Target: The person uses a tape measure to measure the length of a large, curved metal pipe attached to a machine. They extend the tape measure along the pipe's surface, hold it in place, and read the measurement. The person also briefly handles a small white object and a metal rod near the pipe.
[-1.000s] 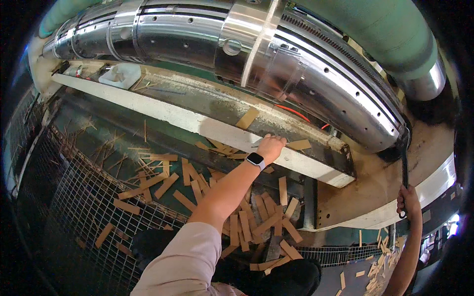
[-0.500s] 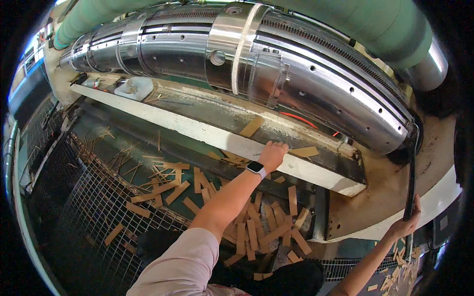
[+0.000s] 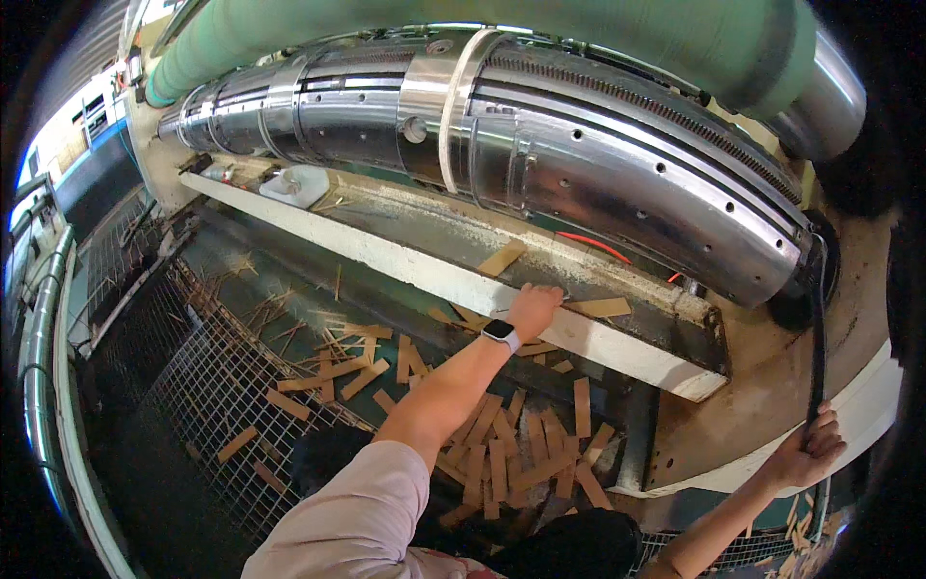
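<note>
My left hand [image 3: 535,311] rests on the white beam [image 3: 405,273] in front of the large metal cylinder, its fingers curled over the top edge. A pale-banded watch sits on that wrist. At the far right, my right hand [image 3: 808,452] is wrapped round a black cable [image 3: 818,333] that hangs from the cylinder's end. The shiny cylinder [image 3: 357,121] has slots, holes and a toothed strip along it. Close to my left hand, flat brown cardboard strips [image 3: 600,308] lie on the ledge behind the beam.
A thick green roller [image 3: 502,12] runs above the cylinder. Many cardboard scraps [image 3: 497,463] litter the area below the beam, some on a wire mesh [image 3: 222,376]. A white plastic container [image 3: 295,186] stands on the ledge's left end. An orange-red cord [image 3: 593,245] shows beneath the cylinder.
The view has shifted a little, showing more at the left. My right hand's fingers have closed further round the cable. My left hand stays on the beam.
</note>
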`<state>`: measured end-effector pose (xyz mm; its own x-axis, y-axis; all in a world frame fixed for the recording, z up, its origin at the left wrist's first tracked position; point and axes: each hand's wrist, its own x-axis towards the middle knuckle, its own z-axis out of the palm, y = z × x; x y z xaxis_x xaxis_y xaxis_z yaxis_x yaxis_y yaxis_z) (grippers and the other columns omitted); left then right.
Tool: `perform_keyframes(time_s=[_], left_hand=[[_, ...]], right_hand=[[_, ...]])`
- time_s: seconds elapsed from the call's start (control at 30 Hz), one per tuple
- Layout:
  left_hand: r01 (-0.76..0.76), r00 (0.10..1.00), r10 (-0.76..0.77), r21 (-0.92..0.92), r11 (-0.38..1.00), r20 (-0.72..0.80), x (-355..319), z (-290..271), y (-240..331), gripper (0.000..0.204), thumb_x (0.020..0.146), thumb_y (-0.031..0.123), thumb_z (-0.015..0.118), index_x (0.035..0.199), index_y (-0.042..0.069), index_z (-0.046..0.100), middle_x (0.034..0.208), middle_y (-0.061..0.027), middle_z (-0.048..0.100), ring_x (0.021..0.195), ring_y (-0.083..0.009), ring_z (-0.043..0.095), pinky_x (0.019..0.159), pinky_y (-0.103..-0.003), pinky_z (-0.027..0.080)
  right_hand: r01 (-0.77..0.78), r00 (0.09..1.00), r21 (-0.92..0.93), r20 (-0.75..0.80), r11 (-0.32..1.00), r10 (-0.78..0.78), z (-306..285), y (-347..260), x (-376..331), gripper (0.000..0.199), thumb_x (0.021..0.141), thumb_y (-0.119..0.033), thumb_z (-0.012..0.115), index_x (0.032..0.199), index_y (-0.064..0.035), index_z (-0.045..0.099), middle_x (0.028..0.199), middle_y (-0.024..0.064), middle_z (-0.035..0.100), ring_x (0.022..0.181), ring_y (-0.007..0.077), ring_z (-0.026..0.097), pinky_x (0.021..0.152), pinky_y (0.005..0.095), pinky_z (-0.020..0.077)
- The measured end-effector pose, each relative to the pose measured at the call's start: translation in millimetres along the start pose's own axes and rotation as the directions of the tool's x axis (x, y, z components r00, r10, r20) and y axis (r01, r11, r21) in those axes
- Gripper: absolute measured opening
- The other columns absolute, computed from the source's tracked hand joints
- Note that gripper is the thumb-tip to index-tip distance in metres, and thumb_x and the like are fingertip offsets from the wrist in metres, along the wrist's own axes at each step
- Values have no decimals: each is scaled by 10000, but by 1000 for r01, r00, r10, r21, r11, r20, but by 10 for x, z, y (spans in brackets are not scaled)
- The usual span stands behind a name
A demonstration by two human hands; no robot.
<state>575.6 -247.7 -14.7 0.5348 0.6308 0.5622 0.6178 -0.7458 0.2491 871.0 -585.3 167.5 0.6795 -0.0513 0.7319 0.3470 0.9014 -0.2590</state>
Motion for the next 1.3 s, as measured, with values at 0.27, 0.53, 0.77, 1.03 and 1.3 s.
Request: perform_keyframes(time_s=[0.27, 0.53, 0.77, 1.03, 1.3], left_hand=[[-16, 999, 17, 26, 1000, -37, -13, 78, -39, 109, 855, 162, 482, 868, 58, 512, 817, -132, 601, 816, -321, 576, 718, -440, 392], [-5, 1000, 6, 2, 1000, -27, -15, 47, -24, 75, 840, 133, 490, 872, 67, 504, 816, -130, 600, 810, -319, 573, 713, -448, 388], [0, 997, 3, 36, 999, -83, -12, 82, -25, 69, 829, 123, 490, 864, 65, 503, 789, -129, 595, 807, -307, 575, 690, -450, 387], [-41, 996, 43, 31, 999, -79, -22, 95, -79, 59, 822, 109, 499, 842, 53, 502, 793, -128, 596, 805, -309, 576, 706, -450, 401], [45, 999, -46, 73, 996, 21, 10, 18, 41, 73, 795, 63, 495, 862, 68, 524, 793, -116, 608, 793, -292, 576, 766, -414, 387]], right_hand=[[-31, 989, 242, 150, 970, -6, 235, -154, 185, 444, 936, -292, 357, 543, -155, 202, 539, -19, 158, 583, 148, 223, 664, 336, 283], [-86, 961, 60, -257, 995, 99, 366, -84, -150, 411, 909, -243, 387, 550, -140, 214, 556, 6, 198, 633, 192, 312, 789, 366, 338], [-67, 965, 200, 262, 978, 13, 205, -220, 239, 415, 933, -224, 360, 555, -152, 204, 541, -12, 188, 605, 164, 253, 691, 336, 311], [-20, 999, 48, 30, 999, 19, 46, 61, -154, 405, 900, -229, 390, 555, -155, 192, 566, 0, 173, 624, 160, 271, 809, 373, 331], [-47, 961, 78, 274, 996, 24, 312, -246, 266, 424, 943, -214, 347, 549, -158, 199, 530, -16, 154, 565, 138, 219, 621, 322, 269]])
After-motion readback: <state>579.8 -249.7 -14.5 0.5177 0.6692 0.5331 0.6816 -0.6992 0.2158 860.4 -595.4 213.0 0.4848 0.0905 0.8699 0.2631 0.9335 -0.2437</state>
